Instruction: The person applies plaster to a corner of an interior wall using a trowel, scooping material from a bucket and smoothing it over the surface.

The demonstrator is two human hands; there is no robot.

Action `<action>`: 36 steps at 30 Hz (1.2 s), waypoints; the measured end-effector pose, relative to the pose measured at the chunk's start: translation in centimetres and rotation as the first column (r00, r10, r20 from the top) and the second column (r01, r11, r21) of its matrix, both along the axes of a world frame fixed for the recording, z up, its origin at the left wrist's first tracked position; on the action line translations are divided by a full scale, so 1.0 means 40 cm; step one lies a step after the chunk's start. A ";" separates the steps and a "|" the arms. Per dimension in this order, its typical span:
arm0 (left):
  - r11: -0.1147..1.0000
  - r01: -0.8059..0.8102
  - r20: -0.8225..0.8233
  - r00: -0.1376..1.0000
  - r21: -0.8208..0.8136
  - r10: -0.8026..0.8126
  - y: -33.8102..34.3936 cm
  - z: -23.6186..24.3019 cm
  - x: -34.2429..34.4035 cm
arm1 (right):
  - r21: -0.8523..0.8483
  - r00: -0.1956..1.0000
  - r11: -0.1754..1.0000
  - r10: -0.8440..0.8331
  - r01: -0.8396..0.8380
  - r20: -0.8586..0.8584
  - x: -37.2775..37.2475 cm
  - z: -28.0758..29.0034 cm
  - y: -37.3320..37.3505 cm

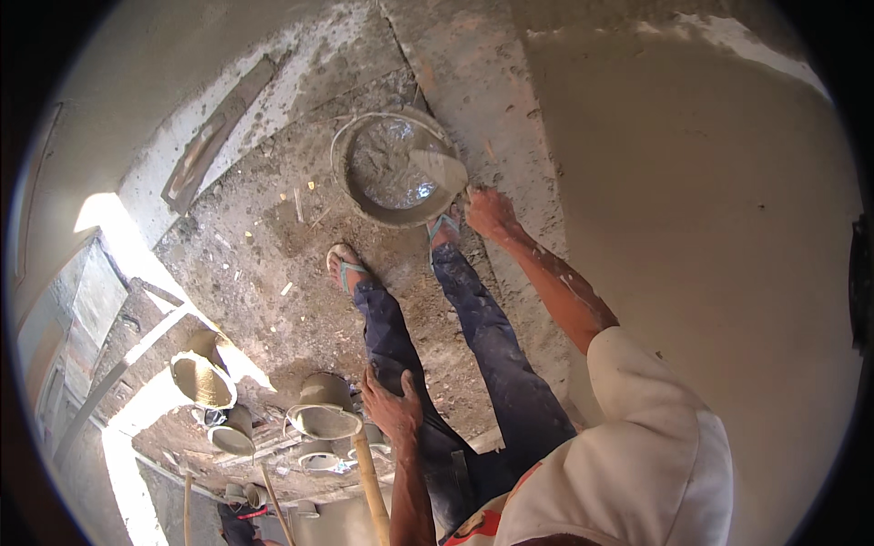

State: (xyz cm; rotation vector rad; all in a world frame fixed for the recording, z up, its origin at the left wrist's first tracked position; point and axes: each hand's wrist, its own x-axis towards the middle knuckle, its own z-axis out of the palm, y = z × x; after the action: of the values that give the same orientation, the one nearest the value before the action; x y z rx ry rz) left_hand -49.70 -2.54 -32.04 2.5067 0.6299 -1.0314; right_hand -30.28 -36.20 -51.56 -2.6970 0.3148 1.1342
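Observation:
My right hand (491,213) is closed around the handle of a trowel (441,169). The trowel's grey blade reaches over the rim of a round bucket (343,173), its tip over the contents. Wet grey mortar (387,159), shiny in places, lies inside the bucket, which stands on the ground just ahead of my feet. My left hand (393,409) rests on my left thigh with its fingers apart, holding nothing.
A wooden float or board (214,136) lies at the upper left. Several buckets, among them a sunlit one (202,379) and a grey one (325,407), sit lower left near a bamboo pole (371,482). A smooth plastered wall (692,227) rises at right. Debris litters the dirt ground (273,246).

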 end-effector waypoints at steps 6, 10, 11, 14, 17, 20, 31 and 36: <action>0.992 -0.114 -0.040 0.993 -0.054 0.112 0.042 -0.035 -0.050 | -0.011 0.987 0.997 0.076 -0.075 0.139 0.042 -0.290 0.090; 0.995 -0.087 -0.060 0.995 -0.050 0.084 0.052 -0.051 -0.053 | 0.157 0.987 0.988 -0.030 0.006 0.155 0.029 -0.386 0.191; 0.994 -0.090 -0.071 0.994 -0.054 0.086 0.054 -0.055 -0.051 | 0.193 0.981 0.980 -0.081 0.046 0.178 0.021 -0.398 0.203; 0.994 -0.102 -0.088 0.991 -0.048 0.098 0.065 -0.056 -0.046 | 0.314 0.951 0.943 -0.190 0.108 0.243 -0.036 -0.401 0.230; 0.995 -0.088 -0.095 0.992 -0.042 0.084 0.068 -0.057 -0.045 | 0.366 0.928 0.905 -0.308 0.218 0.210 -0.032 -0.391 0.277; 0.998 -0.056 -0.087 0.995 -0.034 0.053 0.065 -0.059 -0.043 | 0.414 0.913 0.854 -0.392 0.315 0.114 0.020 -0.388 0.312; 1.000 -0.015 -0.022 1.000 -0.009 0.014 0.039 -0.031 0.017 | 0.437 0.915 0.888 -0.287 0.143 0.283 0.017 -0.197 0.182; 0.997 -0.040 -0.050 0.998 0.064 0.043 -0.002 0.011 0.015 | 0.405 0.945 0.908 -0.223 0.111 0.241 0.066 0.115 0.060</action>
State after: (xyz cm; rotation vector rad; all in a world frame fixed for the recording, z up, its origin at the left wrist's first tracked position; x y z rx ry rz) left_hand -49.10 -2.63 -31.61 2.5170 0.7377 -1.0793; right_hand -27.66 -33.81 -46.97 -2.3794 0.2409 0.6641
